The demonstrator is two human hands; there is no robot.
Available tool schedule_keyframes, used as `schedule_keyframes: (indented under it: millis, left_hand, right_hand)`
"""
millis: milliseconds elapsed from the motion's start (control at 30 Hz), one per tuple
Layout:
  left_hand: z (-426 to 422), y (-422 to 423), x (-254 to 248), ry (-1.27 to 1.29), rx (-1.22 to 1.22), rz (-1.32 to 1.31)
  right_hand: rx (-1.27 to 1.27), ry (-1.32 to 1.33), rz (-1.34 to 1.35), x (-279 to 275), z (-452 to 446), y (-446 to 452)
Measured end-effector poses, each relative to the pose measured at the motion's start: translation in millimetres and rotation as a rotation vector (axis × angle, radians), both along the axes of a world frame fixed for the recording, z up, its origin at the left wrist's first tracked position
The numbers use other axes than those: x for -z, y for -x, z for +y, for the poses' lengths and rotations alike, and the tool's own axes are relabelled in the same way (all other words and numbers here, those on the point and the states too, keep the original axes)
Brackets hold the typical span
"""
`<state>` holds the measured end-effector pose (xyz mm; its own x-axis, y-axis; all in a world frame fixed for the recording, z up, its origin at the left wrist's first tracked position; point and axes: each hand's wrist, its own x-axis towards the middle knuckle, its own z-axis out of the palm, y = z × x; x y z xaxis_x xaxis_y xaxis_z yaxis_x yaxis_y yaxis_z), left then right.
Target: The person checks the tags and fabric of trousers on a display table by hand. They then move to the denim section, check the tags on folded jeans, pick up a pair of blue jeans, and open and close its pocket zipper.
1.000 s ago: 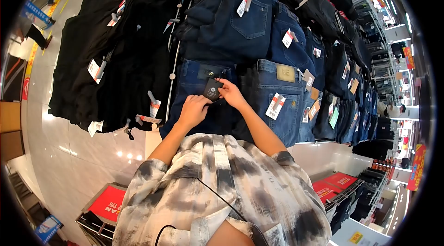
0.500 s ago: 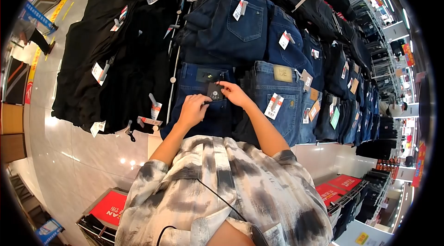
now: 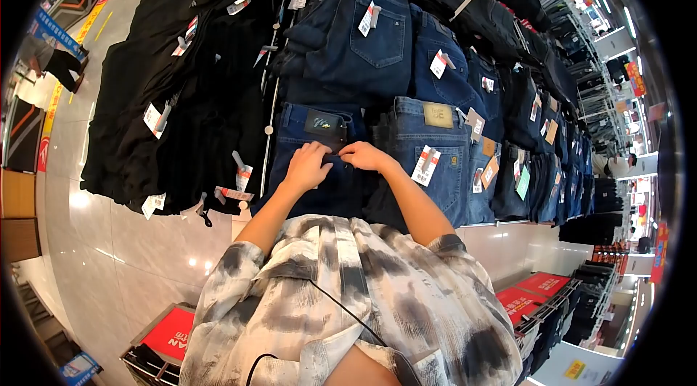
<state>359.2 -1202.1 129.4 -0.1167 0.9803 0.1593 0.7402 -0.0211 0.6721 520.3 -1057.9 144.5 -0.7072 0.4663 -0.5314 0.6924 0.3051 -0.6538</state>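
Fingers (image 3: 318, 152) apparently on dark jeans (image 3: 328, 190)

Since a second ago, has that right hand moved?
Yes: judged against the gold-toned leather jeans patch, the right hand has shifted slightly lower in the view.

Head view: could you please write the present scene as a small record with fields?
Place: clothing shop display
Left hand: on dark blue jeans, below their dark waistband patch
Right hand: beside the left, fingers bent
Grip: cannot tell whether something is pinched
Right of these jeans: lighter blue jeans with tan patch and price tag
Far left: black garments
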Motion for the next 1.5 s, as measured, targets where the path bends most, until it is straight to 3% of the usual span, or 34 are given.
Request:
schedule_keyframes:
  millis: [167,233,367,567,800,967,1167,1400,1500]
  left_hand:
    - [0,-5,9,0.053,0.018,0.086]
    - [0,-9,9,0.061,0.009,0.103]
    - [0,-16,19,-0.031,-0.024,0.133]
    - [1,-17,27,-0.05,-0.061,0.107]
    - [3,-16,28,-0.033,-0.101,0.027]
    - [12,-14,28,0.046,-0.144,-0.026]
    - [15,-15,23,0.097,-0.159,-0.032]
    - [16,-14,29,0.08,-0.186,-0.063]
    - [19,-14,27,0.103,-0.203,-0.065]
  right_hand:
    - [0.361,-0.342,0.315,16,6,-4]
    - [0.494,-0.337,0.37,8,8,0]
    - [0.474,-0.33,0.324,23,15,5]
    - [0.415,-0.005,0.109,35,21,13]
    - [0.629,0.27,0.349,30,26,7]
    - [0.869,0.264,0.374,48,-1,-4]
    - [0.791,0.332,0.305,43,-4,-6]
    - [0.556,0.23,0.131,33,-11,0]
    - [0.54,0.138,0.202,33,-20,0]
